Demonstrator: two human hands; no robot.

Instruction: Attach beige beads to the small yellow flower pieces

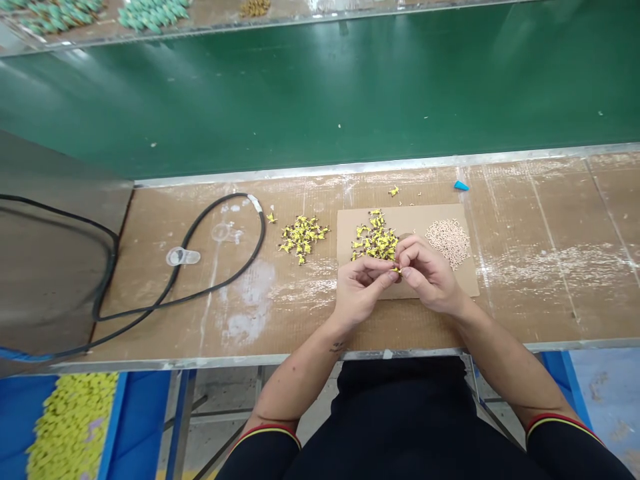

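Head view: your left hand and right hand meet low over a cardboard sheet. Both are in a narrow pinch, fingertips closed on a tiny yellow piece, which sits between the hands, over the near part of the sheet. It's too small to read which way it points; its long axis may run roughly sideways between your hands, but you can't really tell. A heap of yellow-and-black pieces lies just beside your right hand, with beige pellets to its right. Risk: a piece this small could slip from a loose pinch or spring away, landing in the heap or pellets. A knuckle dragged through the heap could also scatter pieces off the sheet. Further left, a second yellow heap sits on the bench near a black cable.
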